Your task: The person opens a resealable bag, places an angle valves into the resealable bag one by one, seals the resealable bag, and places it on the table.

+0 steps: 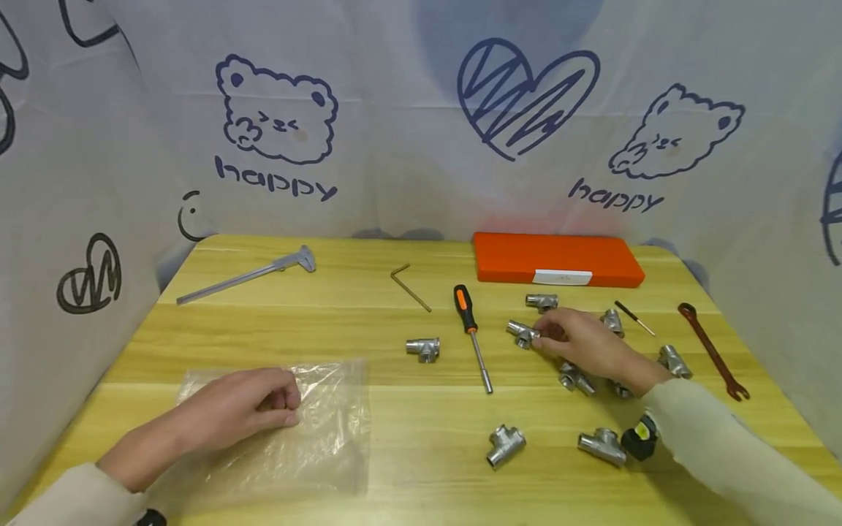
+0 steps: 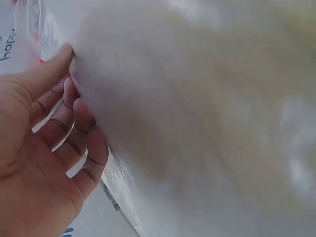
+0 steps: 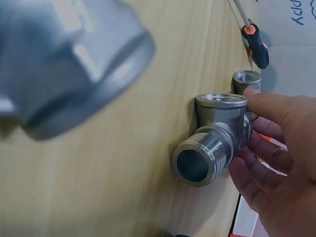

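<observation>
While our right hand (image 1: 582,340) is pinching the steel tee fitting (image 3: 215,140) beside the screwdriver (image 1: 471,332), heavy and slick, our left hand (image 1: 246,405) is curling onto the limp bag (image 1: 329,431).

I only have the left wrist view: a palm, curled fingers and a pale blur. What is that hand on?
Observer: The left hand rests on a clear plastic bag lying flat on the wooden table, fingers curled on the film.
Operator: And the other hand?
Observer: The right hand pinches a metal tee fitting lying on the table, right of the orange-handled screwdriver.
Operator: Is that fitting threaded?
Observer: The right wrist view shows the fitting with outside thread on the open end facing the camera.
Operator: Any other tools?
Observer: A caliper lies at the far left, beyond the bag.
</observation>
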The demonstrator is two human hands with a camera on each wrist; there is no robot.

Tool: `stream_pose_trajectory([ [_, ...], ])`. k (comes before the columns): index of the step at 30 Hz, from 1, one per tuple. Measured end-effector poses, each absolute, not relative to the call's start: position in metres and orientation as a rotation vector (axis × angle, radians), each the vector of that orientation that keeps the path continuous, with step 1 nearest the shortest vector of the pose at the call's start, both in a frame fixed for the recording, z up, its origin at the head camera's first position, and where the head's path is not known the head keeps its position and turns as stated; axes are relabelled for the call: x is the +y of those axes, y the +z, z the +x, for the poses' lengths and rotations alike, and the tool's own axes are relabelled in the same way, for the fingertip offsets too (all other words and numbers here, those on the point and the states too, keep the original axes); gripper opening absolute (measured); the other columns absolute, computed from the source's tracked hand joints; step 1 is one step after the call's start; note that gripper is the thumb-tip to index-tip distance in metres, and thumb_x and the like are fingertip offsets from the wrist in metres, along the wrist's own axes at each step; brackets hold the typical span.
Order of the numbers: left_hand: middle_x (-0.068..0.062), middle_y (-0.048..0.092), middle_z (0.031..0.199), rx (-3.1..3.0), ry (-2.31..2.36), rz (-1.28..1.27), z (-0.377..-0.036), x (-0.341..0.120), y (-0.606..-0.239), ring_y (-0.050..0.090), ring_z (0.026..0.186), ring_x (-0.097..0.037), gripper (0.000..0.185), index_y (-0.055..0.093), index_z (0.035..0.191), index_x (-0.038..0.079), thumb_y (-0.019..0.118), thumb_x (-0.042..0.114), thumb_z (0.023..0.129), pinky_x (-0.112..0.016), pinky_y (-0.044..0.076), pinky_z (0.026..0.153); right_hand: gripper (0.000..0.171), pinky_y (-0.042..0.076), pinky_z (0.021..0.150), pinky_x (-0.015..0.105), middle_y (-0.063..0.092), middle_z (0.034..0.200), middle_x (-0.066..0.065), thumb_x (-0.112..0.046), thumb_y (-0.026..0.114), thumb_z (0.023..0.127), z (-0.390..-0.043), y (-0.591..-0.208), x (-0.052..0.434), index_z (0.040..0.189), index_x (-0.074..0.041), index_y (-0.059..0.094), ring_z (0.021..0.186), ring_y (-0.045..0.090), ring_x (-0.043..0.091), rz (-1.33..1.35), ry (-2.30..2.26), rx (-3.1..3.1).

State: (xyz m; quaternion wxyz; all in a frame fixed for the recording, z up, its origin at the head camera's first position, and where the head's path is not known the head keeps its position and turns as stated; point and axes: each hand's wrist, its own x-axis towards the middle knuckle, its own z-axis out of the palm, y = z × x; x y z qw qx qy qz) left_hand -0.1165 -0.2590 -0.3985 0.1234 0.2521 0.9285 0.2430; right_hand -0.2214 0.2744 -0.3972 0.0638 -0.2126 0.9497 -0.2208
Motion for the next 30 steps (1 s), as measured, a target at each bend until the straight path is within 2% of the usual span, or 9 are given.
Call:
stream_pose_trajectory([
  [5, 0.021, 0.057, 0.086, 2.765, 0.658, 0.794, -0.114, -0.255, -0.399, 0.049, 0.076, 0.004, 0.012, 0.065, 0.098, 0.034, 0.074, 0.032, 0.105, -0.022, 0.044, 0.066, 0.023, 0.058, 0.084, 0.040, 0.074, 0.104, 0.002, -0.022, 0.076, 0.104, -0.222, -0.397, 0.275, 0.120, -0.005, 0.075, 0.092, 0.066, 0.014, -0.645, -0.656, 2.866],
  [11, 0.023, 0.057, 0.087, 2.806, 0.652, 0.820, -0.110, -0.256, -0.392, 0.051, 0.078, 0.005, 0.013, 0.066, 0.099, 0.034, 0.076, 0.029, 0.104, -0.022, 0.047, 0.067, 0.024, 0.062, 0.090, 0.046, 0.076, 0.107, 0.005, -0.019, 0.075, 0.104, -0.216, -0.382, 0.270, 0.123, -0.004, 0.074, 0.098, 0.070, 0.018, -0.671, -0.731, 2.922],
  [16, 0.022, 0.060, 0.088, 2.806, 0.658, 0.801, -0.110, -0.260, -0.382, 0.053, 0.078, 0.005, 0.013, 0.066, 0.099, 0.033, 0.076, 0.026, 0.105, -0.023, 0.049, 0.066, 0.023, 0.061, 0.093, 0.052, 0.077, 0.110, 0.001, -0.021, 0.077, 0.103, -0.204, -0.359, 0.240, 0.122, -0.009, 0.075, 0.101, 0.071, 0.018, -0.770, -0.851, 2.890],
  [21, 0.021, 0.062, 0.088, 2.803, 0.694, 0.810, -0.112, -0.264, -0.378, 0.055, 0.078, 0.005, 0.014, 0.067, 0.098, 0.032, 0.077, 0.023, 0.104, -0.022, 0.050, 0.065, 0.020, 0.063, 0.094, 0.041, 0.077, 0.109, -0.003, -0.020, 0.079, 0.101, -0.189, -0.354, 0.190, 0.119, -0.012, 0.076, 0.098, 0.070, 0.011, -0.918, -0.944, 2.740],
  [30, 0.021, 0.062, 0.087, 2.800, 0.758, 0.802, -0.110, -0.267, -0.375, 0.055, 0.080, 0.003, 0.016, 0.067, 0.099, 0.033, 0.076, 0.022, 0.104, -0.023, 0.050, 0.066, 0.019, 0.062, 0.085, 0.022, 0.078, 0.104, -0.002, -0.015, 0.082, 0.098, -0.167, -0.365, 0.108, 0.115, -0.009, 0.077, 0.089, 0.069, 0.001, -1.083, -1.028, 2.506],
])
